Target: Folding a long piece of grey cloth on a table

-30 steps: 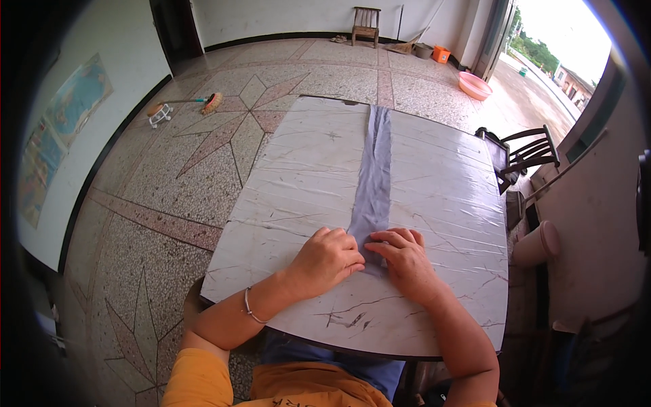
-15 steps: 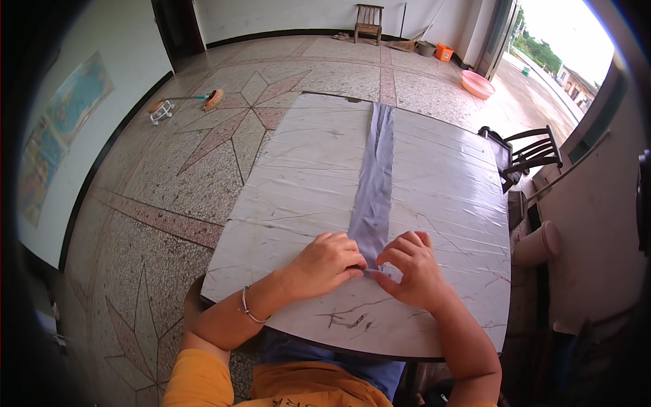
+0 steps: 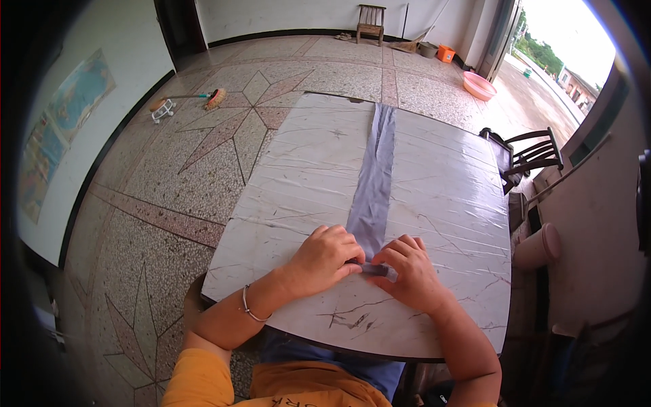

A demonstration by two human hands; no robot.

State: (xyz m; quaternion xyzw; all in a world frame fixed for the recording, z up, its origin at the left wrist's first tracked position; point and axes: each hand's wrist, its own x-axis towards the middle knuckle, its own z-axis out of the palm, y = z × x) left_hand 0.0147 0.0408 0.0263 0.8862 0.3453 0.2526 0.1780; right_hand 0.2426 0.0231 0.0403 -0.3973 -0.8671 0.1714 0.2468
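A long narrow strip of grey-blue cloth (image 3: 375, 180) lies lengthwise down the middle of a white marbled table (image 3: 291, 183). Its near end is rolled or folded into a small bundle between my hands. My left hand (image 3: 324, 258) pinches that bundle from the left, fingers curled over it. From the right, my right hand (image 3: 407, 270) presses on the same end with thumb and fingertips. A thin bracelet circles my left wrist.
A dark wooden chair (image 3: 525, 157) stands by the table's right edge. A pink cup-like container (image 3: 538, 247) sits on a ledge to the right. On the patterned terrazzo floor lie a brush (image 3: 203, 99), a pink basin (image 3: 479, 85), an orange bucket (image 3: 445, 53) and a small wooden chair (image 3: 371, 22).
Both hands have kept working at the near end of the strip; the rolled end is slightly tighter and the right hand's fingers have shifted over it. The strip itself stays in place.
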